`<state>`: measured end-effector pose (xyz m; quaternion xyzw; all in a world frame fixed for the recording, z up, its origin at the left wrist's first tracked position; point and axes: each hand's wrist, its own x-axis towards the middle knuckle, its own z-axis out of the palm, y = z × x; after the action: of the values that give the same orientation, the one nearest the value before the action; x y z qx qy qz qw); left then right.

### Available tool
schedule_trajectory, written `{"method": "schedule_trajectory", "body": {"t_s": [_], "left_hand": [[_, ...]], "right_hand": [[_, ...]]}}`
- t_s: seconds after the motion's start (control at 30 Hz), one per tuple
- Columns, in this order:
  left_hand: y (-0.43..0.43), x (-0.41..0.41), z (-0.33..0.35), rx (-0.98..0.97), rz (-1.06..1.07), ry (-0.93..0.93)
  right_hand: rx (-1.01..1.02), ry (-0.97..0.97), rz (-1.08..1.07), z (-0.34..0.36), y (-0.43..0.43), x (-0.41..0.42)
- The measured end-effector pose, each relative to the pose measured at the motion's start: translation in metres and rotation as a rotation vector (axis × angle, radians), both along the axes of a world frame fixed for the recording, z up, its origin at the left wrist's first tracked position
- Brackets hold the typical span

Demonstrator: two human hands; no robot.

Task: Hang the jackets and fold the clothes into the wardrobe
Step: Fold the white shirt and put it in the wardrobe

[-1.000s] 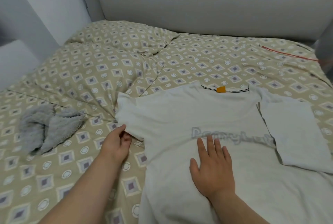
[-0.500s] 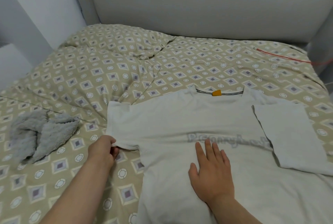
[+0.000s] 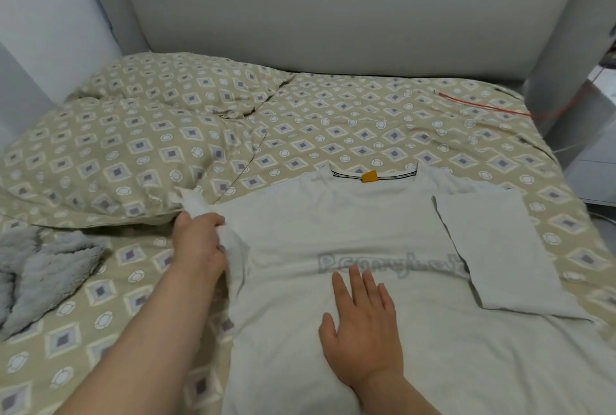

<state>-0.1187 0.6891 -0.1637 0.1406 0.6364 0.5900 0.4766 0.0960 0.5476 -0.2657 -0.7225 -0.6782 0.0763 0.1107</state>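
Note:
A white T-shirt (image 3: 333, 224) with grey lettering and an orange neck tag lies spread face up on the bed. Its right sleeve (image 3: 496, 248) is folded inward over the chest. My left hand (image 3: 200, 244) grips the bunched left sleeve, lifted off the bed at the shirt's left edge. My right hand (image 3: 363, 324) rests flat, fingers straight, on the shirt's middle just below the lettering.
The bed (image 3: 366, 127) has a beige diamond-patterned cover, with a rumpled duvet (image 3: 133, 147) at the left. A grey fleecy garment (image 3: 43, 268) lies at the left edge. A grey headboard (image 3: 300, 14) stands behind. A red cord (image 3: 483, 106) crosses the far right corner.
My left hand has gathered the left sleeve and lifted it up and inward. My right hand stays flat on the shirt. The camera has moved closer.

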Motion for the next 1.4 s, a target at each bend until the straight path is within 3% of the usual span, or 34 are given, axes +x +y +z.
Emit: {"method": "schedule_trajectory", "body": {"t_s": [0.13, 0.2, 0.27, 0.4, 0.47, 0.6, 0.67, 0.8, 0.93, 1.03, 1.13, 1.17, 1.27, 1.3, 1.4], "left_hand": [[-0.011, 0.081, 0.005, 0.147, -0.19, 0.46], [-0.018, 0.112, -0.004, 0.07, -0.51, 0.634], [-0.024, 0.128, -0.017, -0.055, -0.768, 0.668], [-0.009, 0.102, -0.022, 0.098, -0.539, 0.502], [0.012, 0.082, -0.025, 0.115, -0.566, 0.675], [0.059, 0.066, -0.03, 0.016, -1.016, 1.225], [0.076, 0.068, -0.031, -0.05, -1.136, 1.365], [0.1, 0.076, -0.038, -0.051, -1.146, 1.524], [0.1, 0.075, -0.053, 0.011, -0.819, 1.462], [0.073, 0.076, -0.061, 0.114, -0.612, 1.135], [0.0, 0.064, -0.066, 0.187, -0.607, 0.87], [-0.032, 0.054, -0.071, 0.178, -0.669, 0.913], [-0.117, 0.023, -0.092, 0.241, -0.918, 1.417], [-0.131, 0.017, -0.099, 0.255, -0.966, 1.509], [-0.137, 0.015, -0.107, 0.175, -0.94, 1.547]], "right_hand": [[0.02, 0.004, 0.0, 0.0, 0.0, 0.0], [0.024, 0.013, -0.003, -0.001, 0.001, 0.0], [0.032, 0.022, -0.003, -0.001, 0.001, 0.0], [0.106, 0.066, -0.019, -0.003, 0.0, 0.001], [0.129, 0.089, -0.027, -0.004, -0.001, 0.0], [0.157, 0.094, 0.008, -0.003, -0.002, 0.001], [0.2, 0.104, 0.034, -0.005, -0.003, 0.001], [0.287, 0.089, 0.085, -0.007, -0.002, 0.002], [0.25, 0.054, 0.08, -0.009, -0.001, 0.001], [0.223, 0.074, 0.03, -0.007, -0.001, 0.001], [0.196, 0.086, 0.018, -0.002, -0.001, 0.0], [0.188, 0.09, 0.017, -0.001, -0.001, 0.001], [0.162, 0.088, 0.02, 0.003, -0.002, 0.002], [0.147, 0.087, 0.019, 0.005, -0.003, 0.002], [0.091, 0.09, 0.022, 0.012, -0.003, 0.002]]}}
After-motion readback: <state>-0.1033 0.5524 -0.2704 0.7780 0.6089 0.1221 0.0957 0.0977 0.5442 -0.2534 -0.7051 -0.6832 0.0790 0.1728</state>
